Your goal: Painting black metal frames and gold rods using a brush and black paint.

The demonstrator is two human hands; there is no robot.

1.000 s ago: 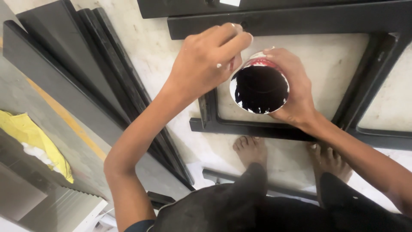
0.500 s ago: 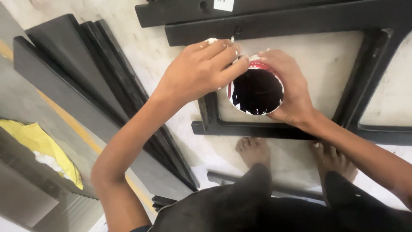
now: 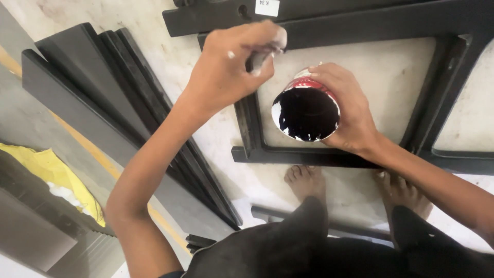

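- The open tin (image 3: 305,113) of black paint is what I work from: it sits tilted toward me, above the lower rail of the black metal frame (image 3: 288,154), held off the floor.
- My right hand (image 3: 346,110) is clamped round the tin's far side, fingers wrapped on its red wall.
- My left hand (image 3: 231,69) is closed on a thin dark tool (image 3: 256,61), likely a brush handle; its working end is hidden behind my fingers, just up-left of the tin's mouth and not in the paint.
- To do this well, I judge I should keep the tin level enough that the paint stays off the rim, load the tool lightly, and wipe it on the inner edge so nothing drips on the pale floor (image 3: 360,67).
- The frame lies flat on that floor, my bare feet (image 3: 304,181) just below its rail.
- A stack of dark flat bars (image 3: 103,98) leans off to the left, well apart.
- Beyond them, something yellow (image 3: 46,172) lies crumpled.
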